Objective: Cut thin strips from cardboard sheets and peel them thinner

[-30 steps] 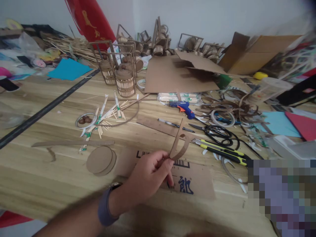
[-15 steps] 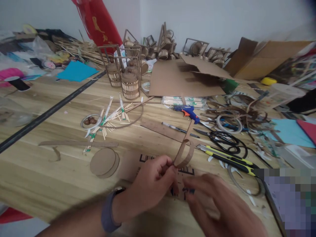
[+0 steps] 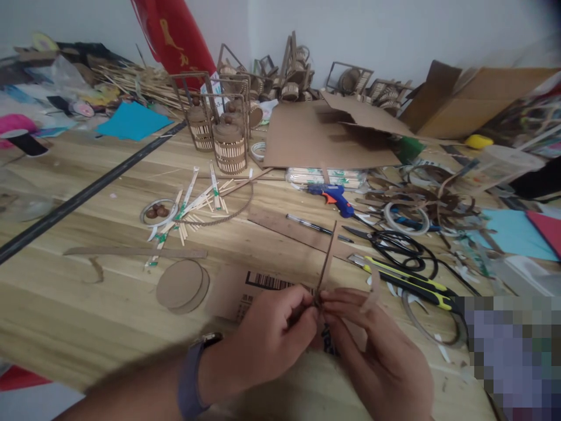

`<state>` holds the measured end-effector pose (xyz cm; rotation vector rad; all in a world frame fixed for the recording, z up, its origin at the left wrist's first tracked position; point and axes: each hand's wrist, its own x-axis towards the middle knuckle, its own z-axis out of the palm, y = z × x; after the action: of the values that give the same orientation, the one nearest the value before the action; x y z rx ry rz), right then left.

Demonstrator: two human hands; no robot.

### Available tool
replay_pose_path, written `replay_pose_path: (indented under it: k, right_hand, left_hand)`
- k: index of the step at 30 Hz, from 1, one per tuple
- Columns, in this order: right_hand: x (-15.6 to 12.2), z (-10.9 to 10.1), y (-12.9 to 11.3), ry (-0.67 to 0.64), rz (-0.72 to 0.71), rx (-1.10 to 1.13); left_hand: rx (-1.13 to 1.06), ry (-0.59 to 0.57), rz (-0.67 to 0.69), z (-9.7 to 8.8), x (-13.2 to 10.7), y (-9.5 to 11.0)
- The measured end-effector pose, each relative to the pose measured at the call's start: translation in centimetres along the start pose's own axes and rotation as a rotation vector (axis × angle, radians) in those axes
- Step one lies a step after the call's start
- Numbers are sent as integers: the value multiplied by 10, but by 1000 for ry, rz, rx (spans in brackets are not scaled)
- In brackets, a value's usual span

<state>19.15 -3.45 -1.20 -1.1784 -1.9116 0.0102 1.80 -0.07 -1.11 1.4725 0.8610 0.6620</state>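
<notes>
Between the fingertips of my left hand is the lower end of a narrow cardboard strip, which points up and away from me. My right hand meets it there, its thumb and fingers pinched at the same end. A thin curled strip of brown paper stands up over the right fingers; where it joins is hidden. Below both hands lies a piece of printed cardboard with a barcode, partly covered. Two cardboard discs overlap to the left.
A yellow-black utility knife, scissors, a pen and a blue glue gun lie beyond my hands. Small lidded baskets with frames stand farther back, beside a cardboard sheet. Wooden sticks are scattered left of centre.
My right hand has moved up and left to the strip and closed its fingers at its lower end. The curled paper loop has shifted right, over the right hand.
</notes>
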Motion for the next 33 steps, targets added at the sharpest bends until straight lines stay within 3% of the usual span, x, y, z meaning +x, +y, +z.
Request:
replay_pose_path:
  k: [10,13,16,22,26,33]
  right_hand:
    - [-8,-1,0,84,283,199]
    - [-10,0,1,85,233,222]
    - [-10,1,2,49,88,206]
    - [-4,2,1,23,-52,0]
    - [-7,1,2,17,-37,-1]
    - [-10,-1,0,69,198,216]
  left_hand:
    - [118,-71,118,-4,-2,8]
    - [129,-64,102,-4,-2,7]
    - [114,-49,69,-4,-2,4]
    - [180,-15,55,-1,-1,2]
    - [157,-20,67,0,-3,3]
    - [180,-89,155,-4,-4,7]
